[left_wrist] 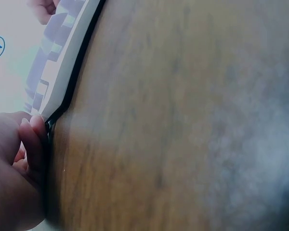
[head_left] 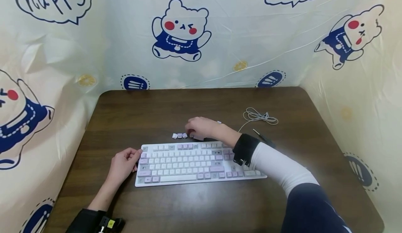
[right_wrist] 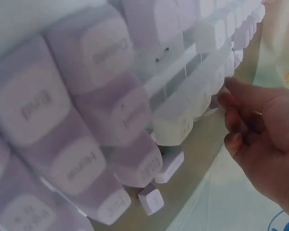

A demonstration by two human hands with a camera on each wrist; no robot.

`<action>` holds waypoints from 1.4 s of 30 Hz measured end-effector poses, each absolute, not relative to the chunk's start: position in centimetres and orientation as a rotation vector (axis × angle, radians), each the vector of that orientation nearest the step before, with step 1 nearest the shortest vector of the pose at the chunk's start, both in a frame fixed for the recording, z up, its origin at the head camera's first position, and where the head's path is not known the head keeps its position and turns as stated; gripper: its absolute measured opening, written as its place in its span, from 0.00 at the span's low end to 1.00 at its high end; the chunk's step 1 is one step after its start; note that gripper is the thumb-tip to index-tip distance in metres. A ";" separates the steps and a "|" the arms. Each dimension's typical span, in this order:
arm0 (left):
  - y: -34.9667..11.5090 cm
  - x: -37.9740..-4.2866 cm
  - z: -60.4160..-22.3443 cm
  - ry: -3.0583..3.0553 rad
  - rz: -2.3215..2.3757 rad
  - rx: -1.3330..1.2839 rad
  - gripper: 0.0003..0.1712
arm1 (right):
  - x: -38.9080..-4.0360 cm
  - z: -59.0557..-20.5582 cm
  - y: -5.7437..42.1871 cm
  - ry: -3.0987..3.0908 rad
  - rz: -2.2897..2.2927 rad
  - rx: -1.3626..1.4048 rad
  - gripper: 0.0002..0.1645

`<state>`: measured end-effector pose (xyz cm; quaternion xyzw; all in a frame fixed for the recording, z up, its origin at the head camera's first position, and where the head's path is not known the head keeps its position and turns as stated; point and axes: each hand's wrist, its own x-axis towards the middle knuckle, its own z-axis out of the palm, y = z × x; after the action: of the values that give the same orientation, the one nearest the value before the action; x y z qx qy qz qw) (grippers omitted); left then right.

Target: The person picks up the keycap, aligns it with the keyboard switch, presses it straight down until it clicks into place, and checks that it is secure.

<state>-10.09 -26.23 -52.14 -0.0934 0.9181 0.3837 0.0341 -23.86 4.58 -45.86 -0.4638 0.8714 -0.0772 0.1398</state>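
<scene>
A white and lilac keyboard (head_left: 182, 178) lies on the brown table, with grey gaps among its keycaps. My left hand (head_left: 124, 163) grips its left edge, the thumb near the upper left corner; in the left wrist view those fingers (left_wrist: 34, 132) hold the keyboard's corner. Behind the back edge, my right hand (head_left: 202, 127) reaches down beside a short row of loose keycaps (head_left: 179, 135). Its curled fingertips pinch a small lilac keycap (right_wrist: 214, 102), mostly hidden by the fingers and keyboard. Another loose keycap (right_wrist: 151, 199) shows in the right wrist view.
A coiled pale cable (head_left: 259, 116) lies at the back right of the table (head_left: 150, 107). A thin dark tool with a metal tip (head_left: 259, 134) is partly behind the right forearm. Printed curtains (head_left: 220, 44) stand along the back and sides.
</scene>
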 end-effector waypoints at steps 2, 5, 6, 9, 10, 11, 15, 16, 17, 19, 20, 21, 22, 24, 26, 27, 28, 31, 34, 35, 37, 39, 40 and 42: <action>-26.3 -10.1 -52.2 2.819 1.171 -0.286 0.27 | -24.0 -45.8 4.5 2.466 -0.204 -1.358 0.11; -26.2 -10.0 -52.2 2.807 1.167 -0.290 0.26 | -24.1 -46.0 4.4 2.424 -0.198 -1.349 0.12; -26.2 -10.1 -52.3 2.805 1.167 -0.287 0.26 | -24.1 -46.1 4.4 2.421 -0.202 -1.344 0.11; -26.2 -10.1 -52.2 2.808 1.172 -0.290 0.26 | -24.1 -46.3 4.4 2.423 -0.220 -1.315 0.09; -26.2 -10.1 -52.2 2.809 1.174 -0.291 0.26 | -24.1 -46.3 4.3 2.427 -0.230 -1.304 0.09; -26.2 -10.1 -52.1 2.811 1.178 -0.294 0.25 | -24.1 -46.4 4.3 2.432 -0.235 -1.293 0.09; -26.2 -10.1 -52.0 2.809 1.179 -0.295 0.26 | -24.1 -46.6 4.4 2.444 -0.254 -1.284 0.11; -26.2 -10.1 -52.0 2.807 1.176 -0.293 0.26 | -24.1 -46.6 4.4 2.445 -0.258 -1.290 0.12; -26.2 -10.1 -52.0 2.806 1.174 -0.293 0.26 | -24.0 -46.6 4.4 2.445 -0.253 -1.300 0.12; -26.2 -10.1 -51.9 2.803 1.171 -0.296 0.26 | -24.0 -46.7 4.3 2.443 -0.240 -1.321 0.09; -26.2 -10.1 -51.9 2.804 1.170 -0.290 0.26 | -23.9 -46.8 4.3 2.443 -0.228 -1.329 0.08; -26.2 -10.1 -51.9 2.803 1.171 -0.291 0.25 | -23.9 -46.8 4.3 2.444 -0.220 -1.335 0.07; -26.2 -10.0 -51.9 2.802 1.174 -0.290 0.25 | -23.9 -46.7 4.3 2.447 -0.216 -1.340 0.06; -26.2 -10.0 -51.9 2.803 1.176 -0.286 0.25 | -23.8 -46.7 4.3 2.466 -0.183 -1.358 0.04; -26.2 -10.1 -51.9 2.803 1.175 -0.289 0.25 | -23.9 -46.6 4.4 2.485 -0.154 -1.381 0.05; -26.2 -10.1 -51.9 2.801 1.175 -0.299 0.25 | -23.9 -46.6 4.4 2.495 -0.142 -1.395 0.06; -26.2 -10.1 -52.0 2.801 1.173 -0.298 0.25 | -23.9 -46.6 4.5 2.506 -0.128 -1.409 0.06; -26.1 -10.1 -52.1 2.800 1.177 -0.296 0.25 | -24.0 -46.3 5.0 2.520 -0.123 -1.434 0.08; -26.0 -10.1 -52.2 2.805 1.185 -0.286 0.25 | -23.7 -45.6 5.8 2.531 -0.180 -1.433 0.08; -26.0 -10.1 -52.2 2.806 1.191 -0.285 0.25 | -23.5 -45.3 6.1 2.535 -0.206 -1.431 0.08; -26.0 -10.1 -52.2 2.809 1.195 -0.287 0.25 | -23.1 -44.6 6.9 2.549 -0.267 -1.420 0.08; -26.1 -10.1 -52.1 2.809 1.193 -0.286 0.25 | -22.4 -44.1 7.8 2.565 -0.335 -1.412 0.08; -26.1 -10.1 -52.1 2.810 1.192 -0.285 0.26 | -22.1 -43.9 8.3 2.572 -0.365 -1.393 0.09; -26.2 -10.1 -52.1 2.808 1.186 -0.286 0.26 | -21.4 -43.7 9.4 2.582 -0.409 -1.339 0.10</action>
<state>-10.10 -26.20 -52.07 -0.0935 0.9165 0.3870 0.0400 -21.39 9.36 -43.66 -0.4536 0.8744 -0.1387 0.1020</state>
